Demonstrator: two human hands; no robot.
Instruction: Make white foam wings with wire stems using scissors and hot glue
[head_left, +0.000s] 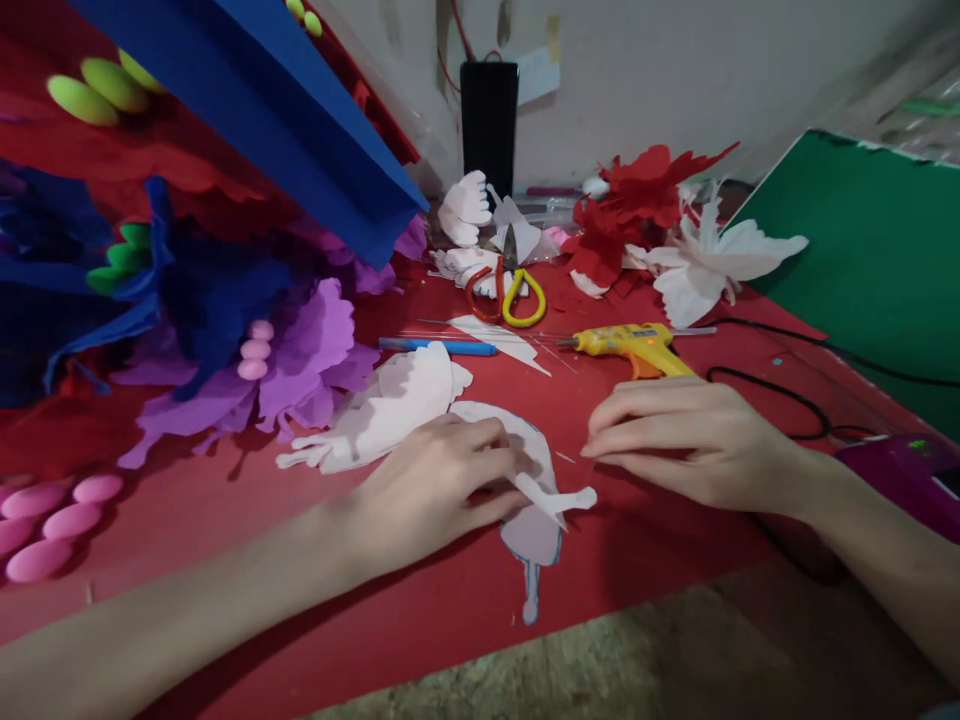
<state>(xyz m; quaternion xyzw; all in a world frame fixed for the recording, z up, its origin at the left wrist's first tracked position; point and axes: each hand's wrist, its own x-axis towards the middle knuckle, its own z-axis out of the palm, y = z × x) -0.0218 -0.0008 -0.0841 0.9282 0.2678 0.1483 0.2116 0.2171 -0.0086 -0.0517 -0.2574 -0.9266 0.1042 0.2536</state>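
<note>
White paper cutout (531, 535) with a blue-drawn outline, rounded body and thin, knob-ended stem lies flat on the red sheet-covered table (315, 620), and from where I stand it is the left hand (442, 470) that has it. That hand rests over its middle, fingers curled down and partly hiding the paper; I can't tell whether they pinch it or only press it. Just past the left fingertips a slim white paper strip (561, 498) with a rounded tip stands a little proud of the cutout, and whether the two are one piece I can't make out.

The right hand (686, 440) hovers a short way off, its fingers drawn together and tips meeting, with nothing visible between them. What matters is how these lie: the cutout is leftward of the right fingertips and partly nearer the person, its long axis curving from beyond the left knuckles down toward the table's near edge, while the strip runs crosswise, tip pointing to the right.

A white scalloped paper wing (390, 405) lies just beyond the left hand; a yellow glue gun (630, 342) sits just beyond the right, nozzle aimed left, toward a blue pen (439, 346)
</note>
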